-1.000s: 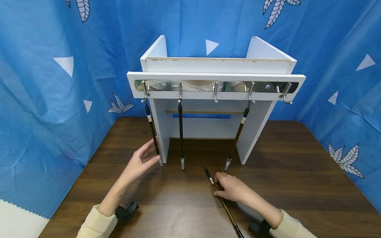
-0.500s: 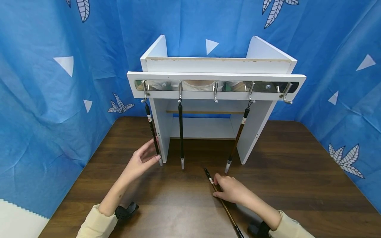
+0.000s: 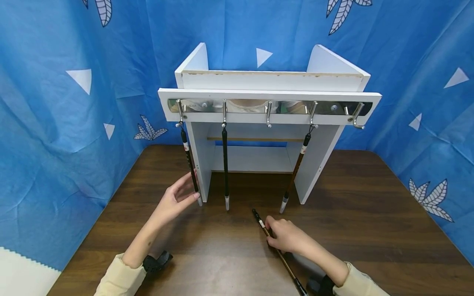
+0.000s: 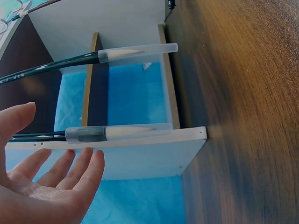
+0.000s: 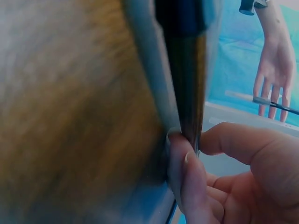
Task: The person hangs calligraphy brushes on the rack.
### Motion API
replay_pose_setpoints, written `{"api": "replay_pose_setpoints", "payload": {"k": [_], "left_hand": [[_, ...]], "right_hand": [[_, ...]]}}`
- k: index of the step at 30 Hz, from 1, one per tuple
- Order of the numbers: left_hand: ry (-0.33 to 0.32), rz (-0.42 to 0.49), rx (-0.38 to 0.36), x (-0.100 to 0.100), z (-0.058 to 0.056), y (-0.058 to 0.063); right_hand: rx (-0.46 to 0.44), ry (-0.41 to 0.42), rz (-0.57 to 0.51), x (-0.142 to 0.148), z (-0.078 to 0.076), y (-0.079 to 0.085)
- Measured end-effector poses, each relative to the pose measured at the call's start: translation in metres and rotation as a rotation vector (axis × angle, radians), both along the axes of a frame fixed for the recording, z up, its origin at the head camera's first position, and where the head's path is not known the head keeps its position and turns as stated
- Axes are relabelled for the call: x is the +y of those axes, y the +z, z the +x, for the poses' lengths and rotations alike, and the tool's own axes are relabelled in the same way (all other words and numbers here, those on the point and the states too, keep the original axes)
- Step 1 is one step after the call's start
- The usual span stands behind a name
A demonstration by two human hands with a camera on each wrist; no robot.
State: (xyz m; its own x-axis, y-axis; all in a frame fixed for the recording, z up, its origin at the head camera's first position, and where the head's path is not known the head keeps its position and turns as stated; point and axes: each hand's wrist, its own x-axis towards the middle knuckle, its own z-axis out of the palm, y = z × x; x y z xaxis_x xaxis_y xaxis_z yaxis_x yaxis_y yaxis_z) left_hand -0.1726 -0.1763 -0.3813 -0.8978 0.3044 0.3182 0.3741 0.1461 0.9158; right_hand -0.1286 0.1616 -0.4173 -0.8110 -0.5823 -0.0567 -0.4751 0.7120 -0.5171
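In the head view my right hand [image 3: 286,235] pinches a brown-handled calligraphy brush [image 3: 288,269], tilted over the table with its black end pointing away. Up close in the right wrist view, the thumb and fingertips press on its brown handle [image 5: 190,84]. My left hand [image 3: 177,198] is held around the lower part of a black calligraphy brush [image 3: 189,158] hanging from the leftmost hook. In the left wrist view the thumb and fingers stand apart, with that capped brush [image 4: 88,134] between them. Whether they touch it I cannot tell.
A white rack [image 3: 272,95] with several metal hooks stands on the wooden table [image 3: 370,230]. Another black brush [image 3: 225,164] hangs at the second hook, and a brown brush [image 3: 296,170] at the fourth. Blue cloth [image 3: 92,135] surrounds the table.
The brush in my right hand has shifted slightly: its far end went a little left and its near end a little right. My left hand has stayed in place.
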Motion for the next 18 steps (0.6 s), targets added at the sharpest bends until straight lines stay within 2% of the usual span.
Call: {"api": "replay_pose_setpoints", "payload": {"k": [8,18], "left_hand": [[0.012,-0.012,-0.013,-0.0002,0.0004,0.0006],[0.025,-0.016,-0.037,-0.0008,0.0009,0.0006]], "right_hand": [[-0.044,0.01,-0.063,0.0033,-0.0032,-0.0007],[-0.221,0.059,-0.204,0.0054,-0.0057,0.0049]]}}
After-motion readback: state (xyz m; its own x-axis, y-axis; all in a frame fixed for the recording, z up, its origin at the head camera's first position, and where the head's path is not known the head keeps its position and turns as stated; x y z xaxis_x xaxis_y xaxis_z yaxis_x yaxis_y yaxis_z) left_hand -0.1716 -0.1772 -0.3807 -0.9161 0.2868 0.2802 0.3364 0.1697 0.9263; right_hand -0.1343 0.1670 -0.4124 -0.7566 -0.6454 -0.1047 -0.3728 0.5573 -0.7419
